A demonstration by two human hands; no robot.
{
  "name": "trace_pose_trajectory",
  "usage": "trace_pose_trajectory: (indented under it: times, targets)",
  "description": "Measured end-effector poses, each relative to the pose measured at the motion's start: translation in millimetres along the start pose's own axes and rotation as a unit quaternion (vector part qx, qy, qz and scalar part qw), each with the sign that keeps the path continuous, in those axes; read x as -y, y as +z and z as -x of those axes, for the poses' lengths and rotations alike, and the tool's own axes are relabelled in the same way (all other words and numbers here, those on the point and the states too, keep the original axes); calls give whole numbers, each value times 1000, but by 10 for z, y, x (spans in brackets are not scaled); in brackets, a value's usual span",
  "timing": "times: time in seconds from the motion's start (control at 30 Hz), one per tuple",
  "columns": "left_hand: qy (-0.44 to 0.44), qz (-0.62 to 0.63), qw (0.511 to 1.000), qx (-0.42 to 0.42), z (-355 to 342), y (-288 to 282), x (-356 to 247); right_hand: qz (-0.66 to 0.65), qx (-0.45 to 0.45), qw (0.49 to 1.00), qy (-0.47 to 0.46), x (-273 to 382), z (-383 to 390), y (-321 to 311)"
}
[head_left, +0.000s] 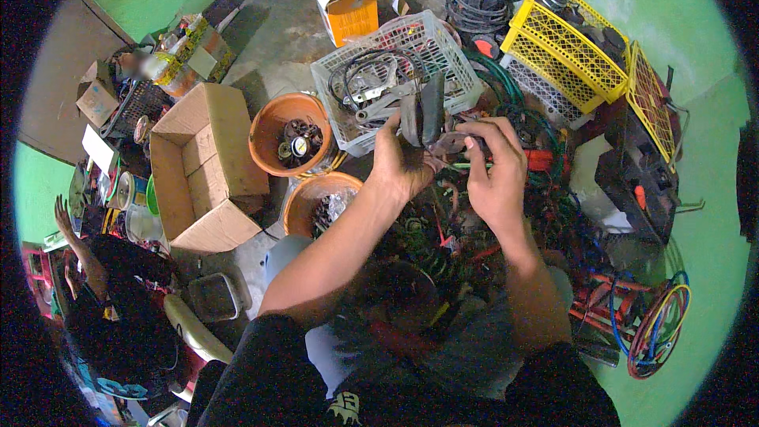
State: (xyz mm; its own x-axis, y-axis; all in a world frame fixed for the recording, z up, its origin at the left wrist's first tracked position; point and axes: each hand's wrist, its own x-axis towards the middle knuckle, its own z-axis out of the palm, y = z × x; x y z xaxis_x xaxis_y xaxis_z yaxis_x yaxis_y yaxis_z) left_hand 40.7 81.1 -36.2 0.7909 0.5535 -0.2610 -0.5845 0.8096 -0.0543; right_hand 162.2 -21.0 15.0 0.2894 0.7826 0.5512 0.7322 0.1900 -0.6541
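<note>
A dark jumble of cables and metal parts [486, 225] spreads below the hands; anything small let slip could vanish into it. The left hand [399, 164] is wrapped around a dark, blocky part with two upright slabs [432, 111], while the right hand [496, 170] pinches its lower end; uneven pressure might twist it free. Just beyond, the pale grey plastic lattice crate [460, 67] could catch a raised end.

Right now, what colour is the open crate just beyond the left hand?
Pale grey; the crate shows best in the head view.
</note>
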Motion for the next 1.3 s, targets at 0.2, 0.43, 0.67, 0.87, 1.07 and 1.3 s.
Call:
trace_pose_trajectory:
  times: [0.2, 0.43, 0.67, 0.87, 1.07, 1.3]
  targets:
    - [34, 0, 999, -13, 69, 206, 95, 82, -81, 987, -115, -63, -52, -162]
    - [21, 12, 1000, -9, 96, 144, 99, 143, -86, 984, -59, -93, -67, -361]
    - [16, -12, 1000, -16, 190, 182, 72, 15, -115, 986, 121, -147, -94, -323]
    - [77, -33, 996, -17, 486, 303, -252, -306, -108, 894, 310, -123, -178, -16]
    - [196, -48, 979, -29, 1012, 307, -860, -446, -61, 810, 376, -97, -186, 743]
    - [305, -75, 946, -83, 1580, 17, -1543, -429, -23, 793, 433, 161, -33, 2032]
